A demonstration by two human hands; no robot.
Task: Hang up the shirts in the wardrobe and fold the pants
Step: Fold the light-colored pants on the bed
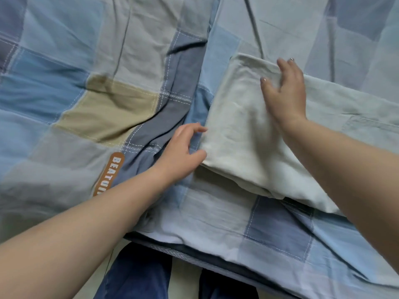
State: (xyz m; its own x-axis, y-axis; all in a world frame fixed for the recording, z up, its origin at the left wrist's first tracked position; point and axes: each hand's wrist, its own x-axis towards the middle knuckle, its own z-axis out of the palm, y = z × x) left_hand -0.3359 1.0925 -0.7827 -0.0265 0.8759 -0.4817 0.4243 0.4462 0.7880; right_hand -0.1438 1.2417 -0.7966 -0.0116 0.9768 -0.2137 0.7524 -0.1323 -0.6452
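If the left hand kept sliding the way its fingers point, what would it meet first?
The left hand points right, its fingertips already at the folded edge of the pale pants, so it would probably push into or under that fold.

Soft, even daylight fills the view, no glare anywhere. Shadows are faint, pooling only under the folded pale pants. The right hand smears with motion blur. Wide-angle stretch bends the bedspread checks toward the edges.
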